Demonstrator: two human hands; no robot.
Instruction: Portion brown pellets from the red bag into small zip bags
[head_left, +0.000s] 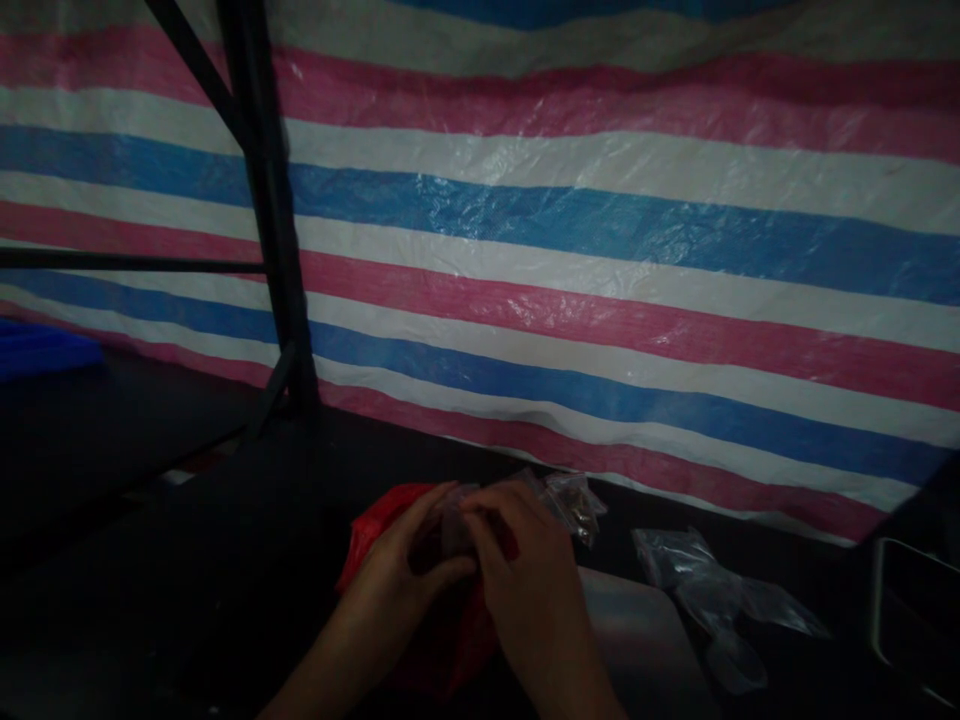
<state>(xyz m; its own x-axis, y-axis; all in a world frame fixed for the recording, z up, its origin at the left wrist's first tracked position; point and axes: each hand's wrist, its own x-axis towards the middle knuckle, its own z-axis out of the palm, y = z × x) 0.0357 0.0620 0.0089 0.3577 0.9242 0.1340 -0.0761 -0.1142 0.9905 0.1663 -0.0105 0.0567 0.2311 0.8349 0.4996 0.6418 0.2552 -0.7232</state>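
A striped sheet (615, 260) fills the back, above a dark table (360, 440) and behind a black post (274, 220). On the table, a red bag (375, 520) lies under and around the 2 hands, with a grey panel (637, 625) just beside it. The left hand (382, 570) arches over the red bag, its thumb apart from the index finger; I cannot tell whether its fingertips grip or only steady. The right hand (529, 560) brings thumb and index narrowly together, seemingly on the edge of a small clear bag (455, 525), which sits between the 2 hands, above the red bag. Clear packets (675, 555) lie to the right; a smaller packet with brownish contents (581, 508) lies just beyond the right hand. To handle such thin film well, I would pinch 1 layer per hand, keep the mouth upward and pull gently, since it probably slips and clings in this dimness.
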